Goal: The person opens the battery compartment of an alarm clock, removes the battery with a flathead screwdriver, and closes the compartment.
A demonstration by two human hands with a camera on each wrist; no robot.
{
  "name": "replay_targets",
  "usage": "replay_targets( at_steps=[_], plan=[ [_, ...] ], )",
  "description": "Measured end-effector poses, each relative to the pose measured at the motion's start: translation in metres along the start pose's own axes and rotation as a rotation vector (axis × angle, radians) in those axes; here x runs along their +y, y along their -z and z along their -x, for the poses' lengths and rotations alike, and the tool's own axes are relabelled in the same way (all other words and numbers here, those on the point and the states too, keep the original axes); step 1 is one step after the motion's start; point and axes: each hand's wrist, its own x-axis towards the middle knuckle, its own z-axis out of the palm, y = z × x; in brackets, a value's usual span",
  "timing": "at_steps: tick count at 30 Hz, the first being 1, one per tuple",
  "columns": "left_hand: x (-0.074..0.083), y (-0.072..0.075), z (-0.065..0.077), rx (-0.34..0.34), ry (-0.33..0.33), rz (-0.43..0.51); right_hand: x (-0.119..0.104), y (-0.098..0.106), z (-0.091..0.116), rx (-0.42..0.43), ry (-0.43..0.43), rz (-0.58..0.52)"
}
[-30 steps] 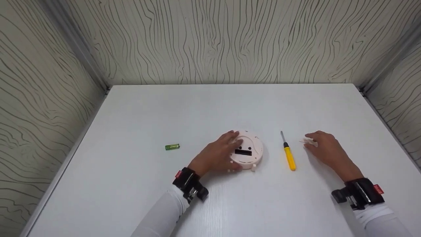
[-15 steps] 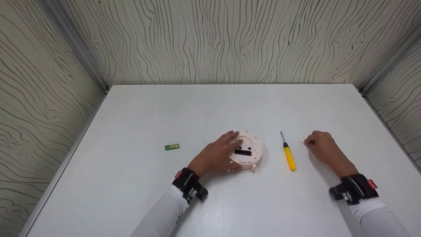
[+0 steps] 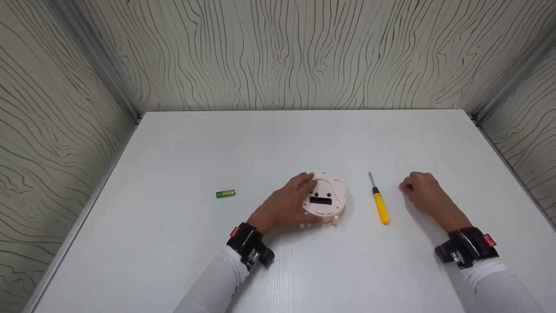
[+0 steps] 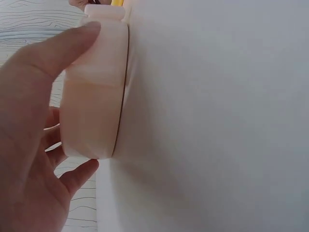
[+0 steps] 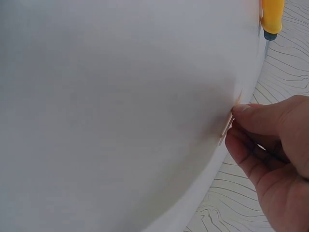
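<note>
My left hand (image 3: 282, 205) grips the left side of a round, pale pink clock (image 3: 338, 195). The clock lies back up on the table, its dark battery slot (image 3: 320, 201) exposed and small feet toward me. In the left wrist view, the thumb (image 4: 72, 46) presses along the clock's side wall (image 4: 91, 116) while the other fingers reach round its far side. To the right, my right hand (image 3: 423, 191) pinches a thin, pale piece (image 5: 226, 126) between thumb and fingers, low over the table. Most of that piece is hidden by the fingertips.
Between the clock and my right hand lies a screwdriver (image 3: 381, 208) with a yellow handle, tip pointing away. A green battery (image 3: 225, 193) rests left of my left hand. Patterned walls (image 3: 278, 56) rise behind and beside the white table (image 3: 173, 243).
My right fingers, spread wider a second ago, have closed together on the thin piece, and that wrist has shifted slightly left. My left hand stays on the clock.
</note>
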Motion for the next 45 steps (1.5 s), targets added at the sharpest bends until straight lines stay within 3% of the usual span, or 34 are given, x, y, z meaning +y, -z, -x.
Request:
replay_targets(
  at_steps=[4, 23, 32, 45],
  plan=[
    [0.003, -0.001, -0.002, 0.019, 0.033, 0.026, 0.0, -0.001, -0.001, 0.03, 0.051, 0.023],
    [0.004, 0.001, -0.002, 0.002, 0.055, 0.047, -0.003, 0.002, -0.004, 0.012, 0.06, 0.017],
    [0.006, 0.002, -0.004, -0.025, 0.08, 0.084, -0.002, 0.006, 0.001, 0.053, 0.075, 0.05],
    [0.004, 0.001, -0.004, -0.013, 0.06, 0.076, -0.034, 0.014, -0.006, 0.1, 0.163, 0.075]
  ],
)
